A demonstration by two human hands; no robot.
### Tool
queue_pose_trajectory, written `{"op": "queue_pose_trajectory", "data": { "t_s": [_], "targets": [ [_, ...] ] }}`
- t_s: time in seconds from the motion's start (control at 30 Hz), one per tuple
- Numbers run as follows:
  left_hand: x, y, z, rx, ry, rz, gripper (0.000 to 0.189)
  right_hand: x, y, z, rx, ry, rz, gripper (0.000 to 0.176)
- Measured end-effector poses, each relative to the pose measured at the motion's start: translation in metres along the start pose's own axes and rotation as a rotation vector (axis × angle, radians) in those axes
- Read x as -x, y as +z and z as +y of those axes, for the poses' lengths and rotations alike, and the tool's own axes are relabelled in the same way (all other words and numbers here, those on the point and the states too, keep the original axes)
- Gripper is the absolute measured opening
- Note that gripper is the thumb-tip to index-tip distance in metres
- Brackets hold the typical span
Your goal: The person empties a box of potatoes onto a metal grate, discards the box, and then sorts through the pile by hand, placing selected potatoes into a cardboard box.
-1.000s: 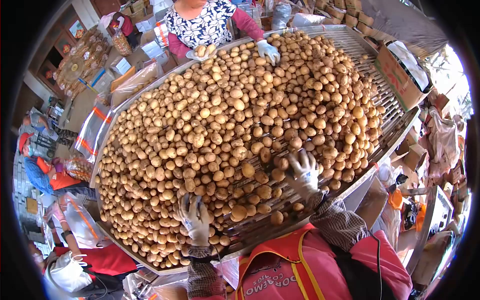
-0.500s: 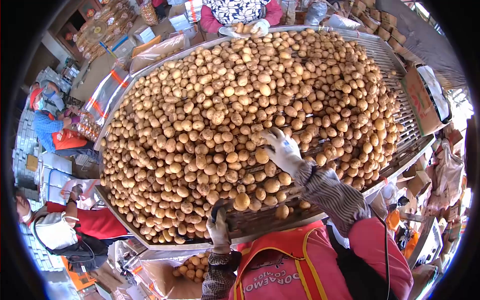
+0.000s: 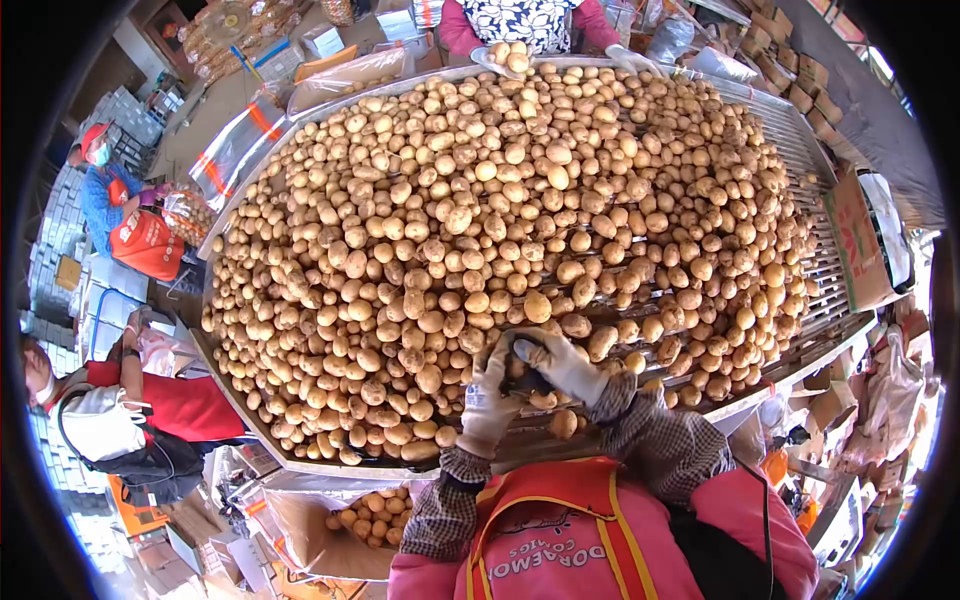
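Note:
Many potatoes (image 3: pixel 400 250) cover a slatted metal table (image 3: pixel 782 125) in front of me. At the table's near edge, my left hand (image 3: pixel 487 402) and my right hand (image 3: pixel 568 368) meet, fingers curled toward each other. Both wear white gloves with dark palms or fingertips. A dark patch shows between them; whether it is glove or some held item is hidden. Potatoes lie right around the fingers, and a single potato (image 3: pixel 563 424) rests on the slats below my right wrist.
Below the near rim stands a cardboard box (image 3: pixel 315 545) with potatoes. Across the table, a person (image 3: pixel 515 25) in gloves holds several potatoes. Two people (image 3: pixel 150 240) are at the left, one with a filled bag. A carton (image 3: pixel 855 240) sits at the right end.
My hands have come together at the near edge: the right moved down and left from the pile, the left up and right. The person across has drawn their hands apart, potatoes in one.

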State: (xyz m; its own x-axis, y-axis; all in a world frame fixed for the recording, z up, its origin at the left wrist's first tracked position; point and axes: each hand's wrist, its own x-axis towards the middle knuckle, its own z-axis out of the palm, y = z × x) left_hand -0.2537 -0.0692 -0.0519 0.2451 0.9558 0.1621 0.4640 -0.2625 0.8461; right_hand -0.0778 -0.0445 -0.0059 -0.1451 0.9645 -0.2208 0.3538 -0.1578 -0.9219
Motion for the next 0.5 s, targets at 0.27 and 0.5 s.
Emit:
{"op": "queue_pose_trajectory", "data": {
  "t_s": [0.27, 0.5],
  "targets": [
    [0.018, 0.005, 0.015, 1.205, -0.518, -0.202, 0.045, 0.028, 0.011, 0.06, 0.036, -0.03, 0.269, 0.034],
    [0.057, -0.018, -0.008, 1.164, -0.618, -0.285, 0.05, 0.044, 0.056, 0.07, 0.191, -0.133, 0.218, 0.036]
  ]
}}
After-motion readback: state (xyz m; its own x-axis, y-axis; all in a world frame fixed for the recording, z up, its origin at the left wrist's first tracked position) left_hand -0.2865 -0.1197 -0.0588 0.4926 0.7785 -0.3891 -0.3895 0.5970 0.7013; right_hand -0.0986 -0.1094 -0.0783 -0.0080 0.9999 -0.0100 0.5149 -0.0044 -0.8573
